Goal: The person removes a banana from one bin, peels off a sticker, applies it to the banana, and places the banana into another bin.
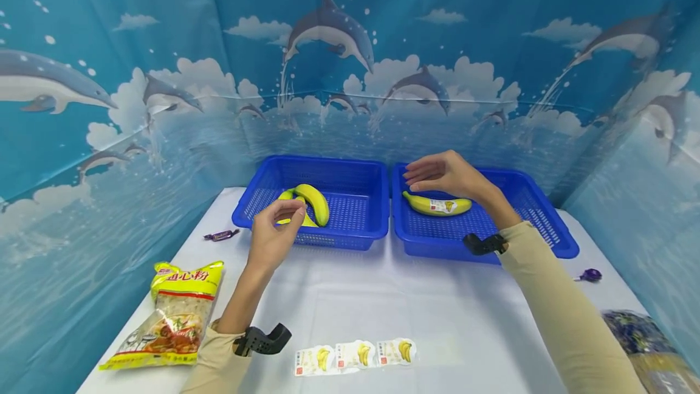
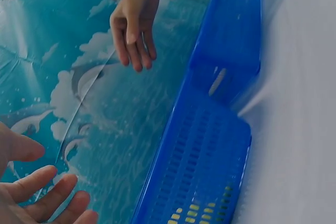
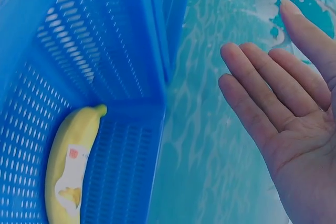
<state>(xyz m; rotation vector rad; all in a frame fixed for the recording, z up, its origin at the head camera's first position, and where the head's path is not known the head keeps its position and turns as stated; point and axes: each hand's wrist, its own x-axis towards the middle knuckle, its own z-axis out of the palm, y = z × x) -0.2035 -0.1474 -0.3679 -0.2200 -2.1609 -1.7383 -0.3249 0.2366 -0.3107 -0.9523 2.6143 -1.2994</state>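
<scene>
My left hand is raised over the near side of the left blue basket, fingers loosely bent and holding nothing. Inside that basket lie several yellow bananas, partly hidden behind the hand. Above the right blue basket my right hand hovers with its fingers extended and nothing in its grasp. Below it, a single banana bearing a white label lies on the basket floor. The right wrist view shows that hand palm up beside the basket, apart from the labelled banana.
Banana-picture labels lie in a row at the table's front. To the left are a yellow food bag and a purple wrapped candy. A purple lollipop and another package lie at the right. A dolphin-print curtain hangs behind.
</scene>
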